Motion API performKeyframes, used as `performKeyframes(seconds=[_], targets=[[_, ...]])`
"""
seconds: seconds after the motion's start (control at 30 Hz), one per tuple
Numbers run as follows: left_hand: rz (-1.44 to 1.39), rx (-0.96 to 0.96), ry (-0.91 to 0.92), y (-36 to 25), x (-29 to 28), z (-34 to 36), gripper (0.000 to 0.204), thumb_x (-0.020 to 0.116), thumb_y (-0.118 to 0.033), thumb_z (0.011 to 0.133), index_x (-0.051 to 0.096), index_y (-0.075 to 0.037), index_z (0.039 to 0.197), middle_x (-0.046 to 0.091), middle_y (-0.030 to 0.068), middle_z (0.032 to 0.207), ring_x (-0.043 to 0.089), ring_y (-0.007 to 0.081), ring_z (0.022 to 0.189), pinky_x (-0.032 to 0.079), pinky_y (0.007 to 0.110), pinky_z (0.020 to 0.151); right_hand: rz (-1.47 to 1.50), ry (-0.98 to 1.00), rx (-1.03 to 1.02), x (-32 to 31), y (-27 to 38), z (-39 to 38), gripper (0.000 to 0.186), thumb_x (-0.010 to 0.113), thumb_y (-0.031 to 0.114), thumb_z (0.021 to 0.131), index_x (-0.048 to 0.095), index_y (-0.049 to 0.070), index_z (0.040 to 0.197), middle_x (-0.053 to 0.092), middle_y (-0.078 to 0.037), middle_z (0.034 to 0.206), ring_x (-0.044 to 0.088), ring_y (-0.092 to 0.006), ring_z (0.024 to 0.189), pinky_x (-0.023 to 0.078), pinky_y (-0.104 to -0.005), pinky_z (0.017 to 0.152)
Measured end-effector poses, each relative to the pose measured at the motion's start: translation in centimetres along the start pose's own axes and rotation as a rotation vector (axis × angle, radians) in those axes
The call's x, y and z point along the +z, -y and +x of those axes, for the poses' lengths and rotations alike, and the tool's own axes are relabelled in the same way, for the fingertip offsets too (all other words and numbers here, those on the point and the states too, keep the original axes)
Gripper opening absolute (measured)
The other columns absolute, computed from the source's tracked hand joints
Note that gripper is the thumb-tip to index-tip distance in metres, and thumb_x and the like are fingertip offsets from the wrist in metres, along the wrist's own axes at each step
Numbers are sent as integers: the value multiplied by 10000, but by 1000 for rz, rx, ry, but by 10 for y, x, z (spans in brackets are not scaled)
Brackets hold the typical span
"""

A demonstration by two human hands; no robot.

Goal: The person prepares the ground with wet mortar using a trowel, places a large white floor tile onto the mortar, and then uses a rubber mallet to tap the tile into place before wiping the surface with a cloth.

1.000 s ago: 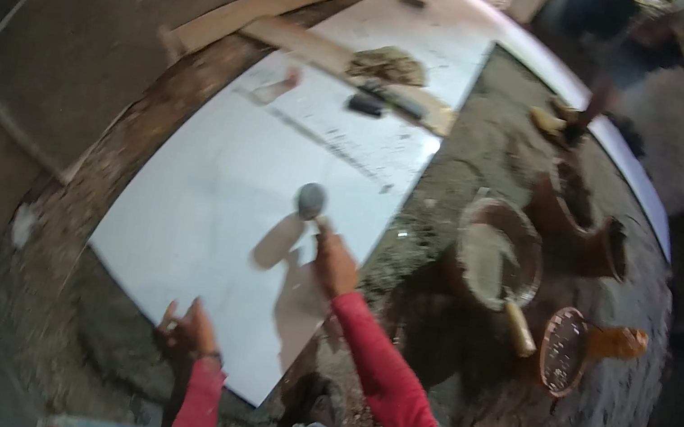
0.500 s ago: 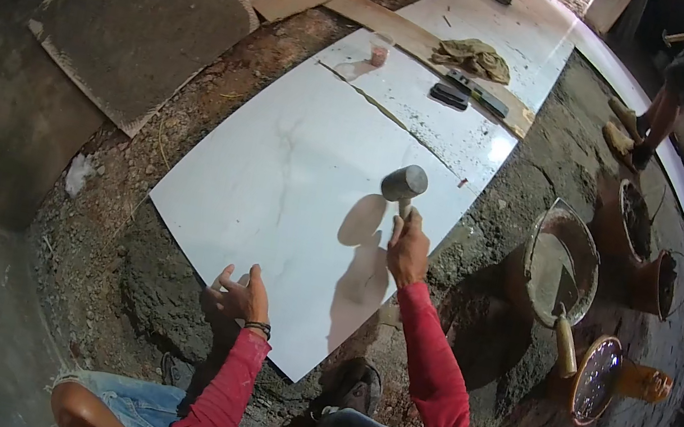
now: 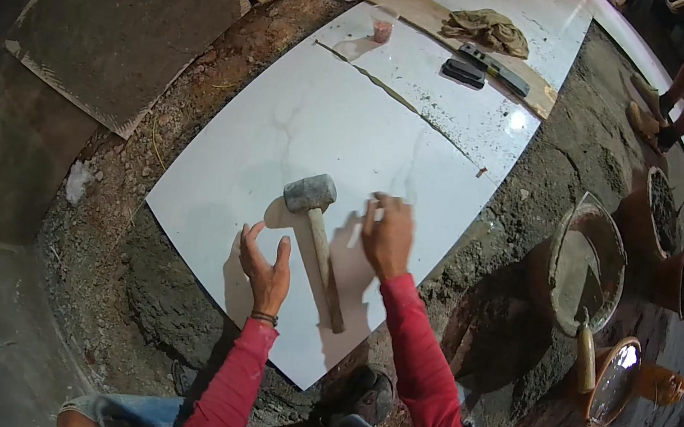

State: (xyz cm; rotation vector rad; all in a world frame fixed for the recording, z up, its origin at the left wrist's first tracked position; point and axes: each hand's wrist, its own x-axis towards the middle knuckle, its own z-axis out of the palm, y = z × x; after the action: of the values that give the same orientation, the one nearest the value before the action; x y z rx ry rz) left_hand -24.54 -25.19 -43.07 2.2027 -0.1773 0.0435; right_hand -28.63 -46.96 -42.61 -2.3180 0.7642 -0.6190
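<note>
Spread below both hands, a large white tile (image 3: 227, 138), one corner pointing back toward the person; past a thin dark line, more tile crossed by a pale wooden board (image 3: 401, 8). Off to the right, on rough grey ground, a mortar bucket (image 3: 611, 241), a wood-handled trowel (image 3: 586, 359) leaning out of it, well apart from the hands.

Over the tile, between the hands, a grey-headed mallet (image 3: 321, 242): head farther away, handle slanting back toward the person and rightward. Cannot tell whether resting on the tile or just above. Nearer to the handle, on its left, the left hand (image 3: 264, 280), wide, holding nothing. On its right, the right hand (image 3: 389, 236), fingers loosely bent, nothing seen in grasp; cannot tell how far closed. Between hands and handle, only shadows.

On or beside the board, out of the way, a crumpled rag (image 3: 487, 30), a level (image 3: 496, 69), a dark block (image 3: 464, 73); nearby, a small clear cup (image 3: 382, 30).
</note>
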Motion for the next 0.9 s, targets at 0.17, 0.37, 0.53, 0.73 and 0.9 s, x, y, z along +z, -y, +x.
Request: performKeyframes(seconds=[0.17,0.37,0.53,0.73,0.9], targets=[[82,176,18,23,19,72,481,615,-307,983,478,-95,1393,378,238,1525,301,410,1450,218,566,1176,-174,-201,43,-49,-42,64,292,652,230,919,645,74,1166,652,-125,1082,579,-325,1017,444,-458,865],[670,410,83,14,44,141,546,537,-408,1012,415,-240,1517,311,92,1623,268,353,1491,217,564,1199,-347,-293,-49,-32,-70,204,288,629,243,942,632,58,1162,645,-136,1074,578,-320,1049,437,-476,867],[768,428,61,-7,62,151,596,559,-410,991,374,-279,1542,291,87,1633,272,357,1491,245,555,1198,-405,-118,-280,67,3,229,415,581,287,947,598,29,1272,573,-185,1322,511,-358,1239,376,-549,1014],[777,354,123,-11,51,154,568,525,-408,1003,388,-267,1536,290,119,1627,249,378,1496,215,565,1205,-592,-33,-333,207,66,278,636,521,397,966,491,-45,1423,358,-251,1552,306,-379,1439,230,-599,1149],[676,330,166,-15,49,155,592,484,-432,1013,352,-252,1561,248,151,1637,196,401,1509,159,593,1211,-534,-3,-271,237,66,310,697,495,458,978,435,-20,1482,315,-254,1581,272,-388,1454,205,-605,1158]])
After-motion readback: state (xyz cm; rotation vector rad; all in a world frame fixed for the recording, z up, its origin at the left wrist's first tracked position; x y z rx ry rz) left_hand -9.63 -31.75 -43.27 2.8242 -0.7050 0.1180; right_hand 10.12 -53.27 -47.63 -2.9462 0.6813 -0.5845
